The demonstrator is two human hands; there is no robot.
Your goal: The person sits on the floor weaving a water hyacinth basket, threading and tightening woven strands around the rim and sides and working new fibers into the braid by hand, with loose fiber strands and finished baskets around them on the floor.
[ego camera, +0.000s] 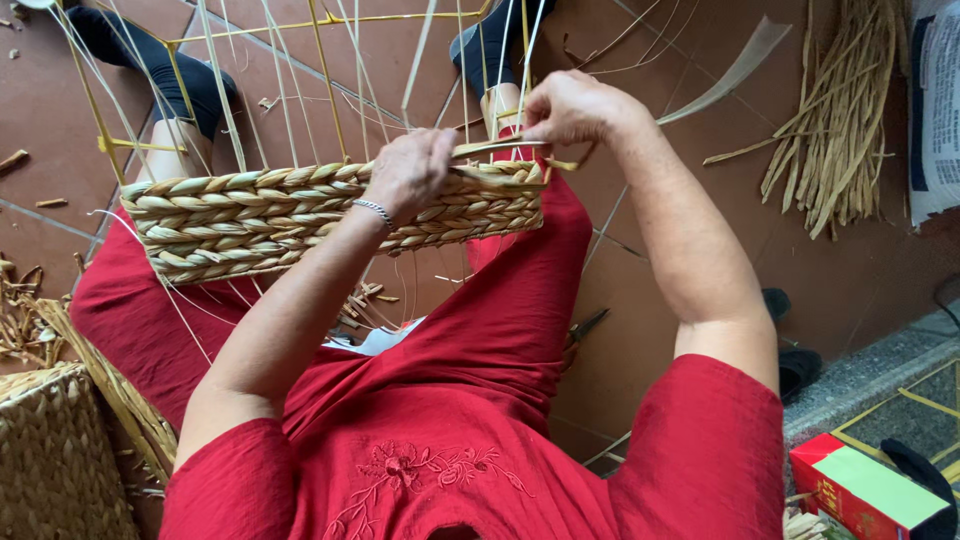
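Note:
A half-woven straw basket (250,215) with braided rows rests across my red-trousered knees, on a yellow wire frame (330,90) whose uprights and thin pale strands stick out away from me. My left hand (410,170) presses on the top braided row near the basket's right end. My right hand (570,105) pinches a flat straw strand (500,148) at the basket's right corner, just beyond the left hand. The strand's loose end trails to the right over the floor.
A bundle of dried straw stalks (835,130) lies on the brown tiled floor at upper right. A finished woven basket (55,450) stands at lower left. A red and green box (865,490) sits at lower right on a grey step. Straw scraps lie at left.

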